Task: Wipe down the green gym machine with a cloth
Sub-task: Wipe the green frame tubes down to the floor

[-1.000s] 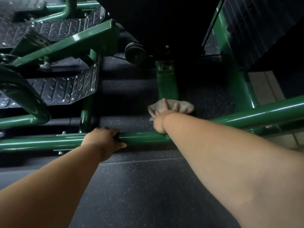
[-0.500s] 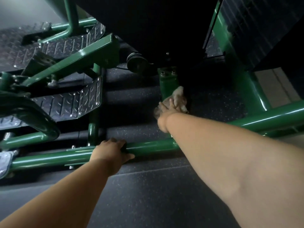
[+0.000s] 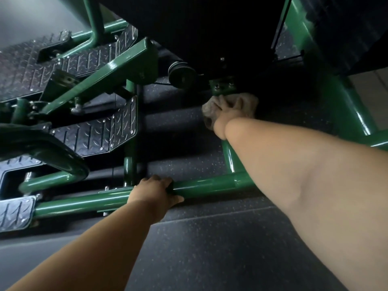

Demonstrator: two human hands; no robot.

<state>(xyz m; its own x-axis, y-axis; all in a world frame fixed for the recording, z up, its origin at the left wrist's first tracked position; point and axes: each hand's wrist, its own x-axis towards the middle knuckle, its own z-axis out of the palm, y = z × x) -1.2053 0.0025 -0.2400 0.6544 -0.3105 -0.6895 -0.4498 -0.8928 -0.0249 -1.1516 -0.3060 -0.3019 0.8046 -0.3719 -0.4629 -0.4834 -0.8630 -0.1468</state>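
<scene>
The cloth (image 3: 241,103) looks soft, light and limp, best handled bunched under the palm. The right hand (image 3: 223,116) presses it on the green machine's centre bar (image 3: 227,152); its finger spread is unclear. The left hand (image 3: 155,191) curls its fingers around the front bar (image 3: 205,184).

from my feed i see a dark rubber floor (image 3: 210,248) flecked with pale specks, a thin seam crossing it. a lighter tiled patch (image 3: 369,89) shows at the far right edge. at upper left a pale grey wall (image 3: 31,15) catches soft light. the middle of the view sits in deep shadow, and detail there is lost.
</scene>
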